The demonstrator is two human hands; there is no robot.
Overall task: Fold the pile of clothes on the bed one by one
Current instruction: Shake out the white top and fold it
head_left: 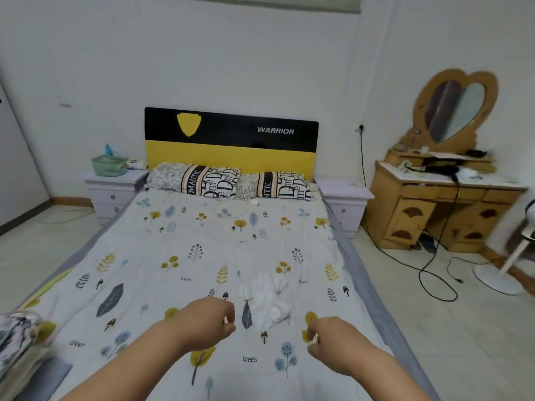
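A small crumpled white garment [267, 299] lies on the leaf-patterned bed sheet [179, 256], right of the middle. My left hand [210, 321] hovers just left of it, fingers loosely curled and holding nothing. My right hand [333, 340] hovers below and to the right of the garment, fingers also loosely curled and empty. Neither hand touches the garment. A stack of patterned grey and white clothes [16, 340] sits at the bed's near left edge.
Two patterned pillows [228, 183] lie against the black and yellow headboard [231, 140]. Lilac nightstands [111, 192] flank the bed. A wooden dressing table [443, 206] with a heart mirror stands at right, with black cables [428, 273] and a white fan base [498, 279] on the floor.
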